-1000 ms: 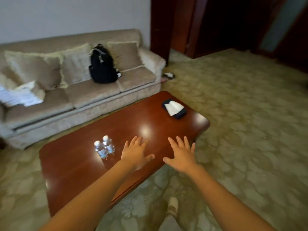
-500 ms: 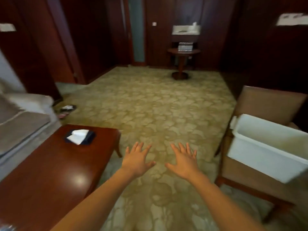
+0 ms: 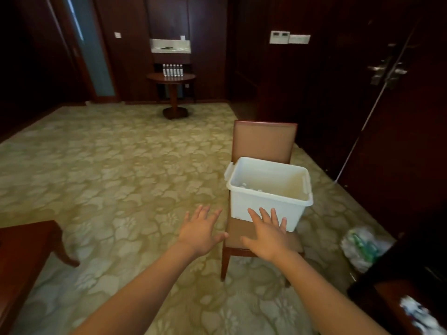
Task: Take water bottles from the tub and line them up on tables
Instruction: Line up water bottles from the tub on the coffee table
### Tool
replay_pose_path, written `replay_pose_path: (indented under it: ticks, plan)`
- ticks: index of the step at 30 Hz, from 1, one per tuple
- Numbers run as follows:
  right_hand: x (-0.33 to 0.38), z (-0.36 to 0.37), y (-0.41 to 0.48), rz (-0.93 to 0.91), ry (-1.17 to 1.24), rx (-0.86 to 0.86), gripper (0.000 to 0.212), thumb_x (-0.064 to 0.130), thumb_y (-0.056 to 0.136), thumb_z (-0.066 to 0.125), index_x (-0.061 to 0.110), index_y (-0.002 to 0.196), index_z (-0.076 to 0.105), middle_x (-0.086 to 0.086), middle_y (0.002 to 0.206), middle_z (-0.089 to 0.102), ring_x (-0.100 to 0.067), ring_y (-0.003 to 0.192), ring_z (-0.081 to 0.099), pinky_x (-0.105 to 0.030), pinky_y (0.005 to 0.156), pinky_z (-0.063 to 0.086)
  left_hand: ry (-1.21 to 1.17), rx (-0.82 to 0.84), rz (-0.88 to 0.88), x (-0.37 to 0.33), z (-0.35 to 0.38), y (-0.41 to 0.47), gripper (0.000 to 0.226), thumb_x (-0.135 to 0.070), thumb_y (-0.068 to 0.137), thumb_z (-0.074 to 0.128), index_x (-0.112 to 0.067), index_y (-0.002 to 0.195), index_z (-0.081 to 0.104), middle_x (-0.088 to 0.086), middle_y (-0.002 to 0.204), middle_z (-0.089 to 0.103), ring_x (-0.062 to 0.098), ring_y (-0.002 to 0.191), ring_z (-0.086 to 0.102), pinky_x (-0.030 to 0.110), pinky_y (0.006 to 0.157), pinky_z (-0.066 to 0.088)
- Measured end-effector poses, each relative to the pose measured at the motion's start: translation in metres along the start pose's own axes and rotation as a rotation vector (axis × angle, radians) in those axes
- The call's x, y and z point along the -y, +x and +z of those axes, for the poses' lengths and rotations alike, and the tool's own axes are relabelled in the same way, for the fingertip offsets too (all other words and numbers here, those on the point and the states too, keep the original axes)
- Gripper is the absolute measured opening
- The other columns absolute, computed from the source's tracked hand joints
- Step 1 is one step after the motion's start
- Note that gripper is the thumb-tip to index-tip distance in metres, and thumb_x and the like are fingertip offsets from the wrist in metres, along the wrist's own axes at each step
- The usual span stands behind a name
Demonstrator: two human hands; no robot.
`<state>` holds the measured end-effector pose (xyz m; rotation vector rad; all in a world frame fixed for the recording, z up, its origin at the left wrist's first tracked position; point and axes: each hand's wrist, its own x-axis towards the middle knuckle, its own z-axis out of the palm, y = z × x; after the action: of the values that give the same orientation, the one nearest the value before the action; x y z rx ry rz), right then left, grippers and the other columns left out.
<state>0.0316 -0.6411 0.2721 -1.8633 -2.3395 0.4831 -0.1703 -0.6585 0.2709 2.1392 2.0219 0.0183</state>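
A white plastic tub (image 3: 266,201) stands on the seat of a tan chair (image 3: 263,141) right of centre. A few pale bottle caps (image 3: 244,186) show low inside its left end. My left hand (image 3: 200,229) is held out flat, fingers spread, over the carpet just left of the chair. My right hand (image 3: 268,234) is also spread flat, in front of the tub's near wall, holding nothing. A row of several bottles (image 3: 172,70) stands on a small round table (image 3: 171,78) at the far wall.
The corner of the red-brown coffee table (image 3: 21,252) is at lower left. A plastic bag of bottles (image 3: 362,247) lies on the floor at right, beside dark furniture (image 3: 399,293). Dark wood walls and doors close the back and right. Patterned carpet fills the middle.
The view has swung right, from the sofa and coffee table with two bottles to the tub on the chair, which is now closer and centred. Both hands stay spread and empty.
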Motion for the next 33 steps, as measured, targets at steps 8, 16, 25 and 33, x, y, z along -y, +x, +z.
replay_pose_path:
  ticks: [8, 16, 25, 33]
  plan:
    - [-0.069, -0.014, 0.046, 0.118, 0.026, -0.041, 0.084, 0.06, 0.091, 0.05, 0.036, 0.157, 0.005, -0.003, 0.167, 0.0, -0.032, 0.151, -0.016, -0.056, 0.118, -0.013, 0.054, 0.033, 0.117, -0.052, -0.003, 0.083, 0.078, -0.067, 0.093, 0.035, -0.034, 0.155, 0.002, 0.003, 0.164, 0.002, 0.023, 0.151, -0.004, 0.05, 0.121, 0.002]
    - [-0.103, -0.024, 0.151, 0.21, 0.047, -0.066, 0.082, 0.059, 0.091, 0.051, 0.035, 0.157, 0.007, 0.0, 0.167, 0.001, -0.031, 0.152, -0.013, -0.056, 0.119, -0.011, 0.065, 0.045, 0.218, -0.055, -0.001, 0.215, 0.078, -0.069, 0.093, 0.033, -0.035, 0.155, 0.003, 0.001, 0.165, 0.001, 0.023, 0.151, -0.003, 0.05, 0.121, 0.003]
    - [-0.133, -0.034, 0.278, 0.345, 0.12, -0.04, 0.083, 0.053, 0.091, 0.053, 0.032, 0.158, 0.008, -0.003, 0.167, 0.002, -0.031, 0.152, -0.011, -0.054, 0.121, -0.007, 0.079, 0.092, 0.332, -0.041, -0.004, 0.37, 0.075, -0.066, 0.094, 0.034, -0.035, 0.155, 0.005, 0.001, 0.164, 0.003, 0.023, 0.151, -0.002, 0.047, 0.121, 0.003]
    - [-0.177, -0.016, 0.364, 0.401, 0.119, 0.079, 0.082, 0.055, 0.091, 0.051, 0.033, 0.157, 0.007, -0.001, 0.167, 0.002, -0.03, 0.153, -0.008, -0.054, 0.121, -0.005, 0.027, 0.22, 0.319, -0.048, 0.029, 0.464, 0.076, -0.064, 0.094, 0.038, -0.033, 0.155, 0.005, 0.001, 0.164, 0.005, 0.023, 0.151, -0.001, 0.046, 0.121, 0.004]
